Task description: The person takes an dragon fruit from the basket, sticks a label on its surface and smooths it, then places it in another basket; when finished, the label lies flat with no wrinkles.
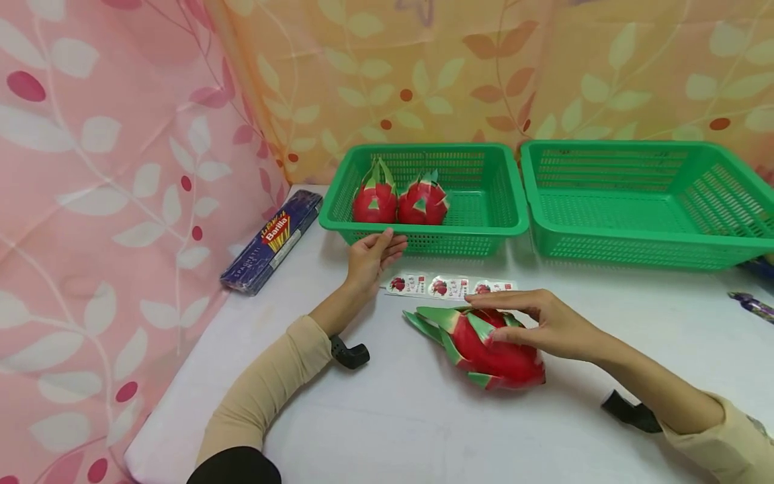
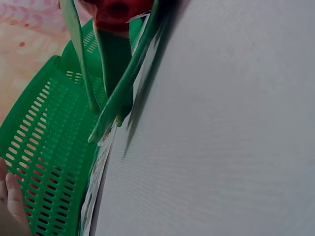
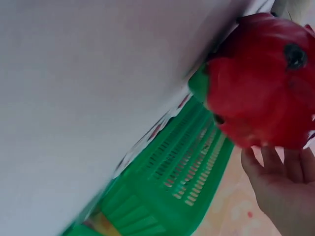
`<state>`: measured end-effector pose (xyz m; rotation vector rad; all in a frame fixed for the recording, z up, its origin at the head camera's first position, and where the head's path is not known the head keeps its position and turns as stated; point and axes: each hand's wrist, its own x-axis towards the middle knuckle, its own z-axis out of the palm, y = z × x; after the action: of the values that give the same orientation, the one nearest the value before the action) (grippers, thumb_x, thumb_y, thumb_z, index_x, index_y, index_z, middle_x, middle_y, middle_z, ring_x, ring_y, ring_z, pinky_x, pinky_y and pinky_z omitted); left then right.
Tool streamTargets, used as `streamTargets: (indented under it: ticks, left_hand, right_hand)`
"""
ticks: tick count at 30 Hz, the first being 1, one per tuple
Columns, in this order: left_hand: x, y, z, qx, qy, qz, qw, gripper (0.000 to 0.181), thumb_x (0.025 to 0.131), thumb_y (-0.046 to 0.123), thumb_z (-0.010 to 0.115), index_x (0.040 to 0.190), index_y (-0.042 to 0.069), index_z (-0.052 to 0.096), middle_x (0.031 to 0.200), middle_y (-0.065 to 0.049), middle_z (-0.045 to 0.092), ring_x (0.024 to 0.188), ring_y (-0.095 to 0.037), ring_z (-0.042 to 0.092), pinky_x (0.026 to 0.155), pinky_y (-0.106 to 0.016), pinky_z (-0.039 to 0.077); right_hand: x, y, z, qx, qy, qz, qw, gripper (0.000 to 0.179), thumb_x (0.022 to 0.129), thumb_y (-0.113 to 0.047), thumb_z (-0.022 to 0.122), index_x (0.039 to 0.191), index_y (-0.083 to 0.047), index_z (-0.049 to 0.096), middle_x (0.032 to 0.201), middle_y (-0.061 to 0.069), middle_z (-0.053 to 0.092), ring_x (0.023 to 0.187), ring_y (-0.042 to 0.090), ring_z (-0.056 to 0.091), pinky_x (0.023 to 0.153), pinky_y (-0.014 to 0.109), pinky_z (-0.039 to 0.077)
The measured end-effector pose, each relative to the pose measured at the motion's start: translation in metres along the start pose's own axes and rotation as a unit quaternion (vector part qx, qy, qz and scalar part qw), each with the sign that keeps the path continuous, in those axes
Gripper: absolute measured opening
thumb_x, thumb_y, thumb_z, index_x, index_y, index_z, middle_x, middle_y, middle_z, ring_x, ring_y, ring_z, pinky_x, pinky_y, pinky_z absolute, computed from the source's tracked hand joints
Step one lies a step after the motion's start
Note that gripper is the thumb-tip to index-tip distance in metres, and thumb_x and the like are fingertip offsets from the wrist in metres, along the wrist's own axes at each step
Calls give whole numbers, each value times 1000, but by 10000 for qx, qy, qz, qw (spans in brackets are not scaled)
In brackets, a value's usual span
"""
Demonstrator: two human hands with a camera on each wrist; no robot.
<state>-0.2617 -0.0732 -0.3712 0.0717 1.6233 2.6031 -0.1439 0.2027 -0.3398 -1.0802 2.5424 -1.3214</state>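
Head view: the dragon fruit (image 1: 504, 363) lies on the surface (image 1: 375, 423), right of lower centre, leaf tips toward the left. Your right hand (image 1: 559, 326) grasps it from above between fingers and thumb. Judged by appearance, it is light, firm and somewhat slippery; grip the red body, clear of the bendable leaves. Your left hand (image 1: 370, 261) is released, beside the left basket (image 1: 478, 231), which contains two more fruits (image 1: 375, 205). The right basket (image 1: 629, 252) stands upper right.

Left wrist view: leaves (image 2: 112, 64) show upper left.

Right wrist view: your fingertips touch the fruit's lower side, right of frame.
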Motion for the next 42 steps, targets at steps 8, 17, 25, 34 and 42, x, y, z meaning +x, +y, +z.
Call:
streamTargets:
  ticks: [8,17,25,34,42]
  left_hand:
    - [-5,-1,4,910,-738,-543,9916,39,93,16,55,121,-11,51,88,-3,71,80,-11,69,85,-34,51]
    - [2,-9,26,4464,-2681,441,8526,24,86,10,63,109,2,65,106,-13,68,97,-21,64,84,-29,53]
    - [6,-19,44,5150,-3142,887,7926,31,84,14,67,113,2,64,114,-9,66,112,-17,58,94,-31,48]
    - [6,-23,49,4888,-2971,987,8143,29,82,18,70,108,5,67,107,-5,69,106,-12,61,91,-28,49]
    - [7,-23,47,4220,-2949,910,8524,17,83,13,68,97,3,71,81,-8,70,56,-6,53,48,-19,43]
  right_hand:
    - [21,34,-28,-514,51,1298,9902,31,89,-18,61,118,-5,62,113,14,66,103,24,63,79,28,56]
    - [38,61,-22,-2277,-216,976,9686,44,77,-16,73,113,7,61,105,21,65,95,32,60,75,43,52]
    - [40,62,-13,-2369,-47,932,9670,42,69,-8,77,107,6,65,84,11,59,78,20,48,57,26,40]
    - [41,58,-20,-1120,82,1173,9867,21,84,-5,65,103,2,67,93,14,69,77,17,61,63,25,52]
    - [40,53,-28,-326,394,1020,9935,31,86,-7,63,117,-4,61,97,13,68,79,3,61,64,15,50]
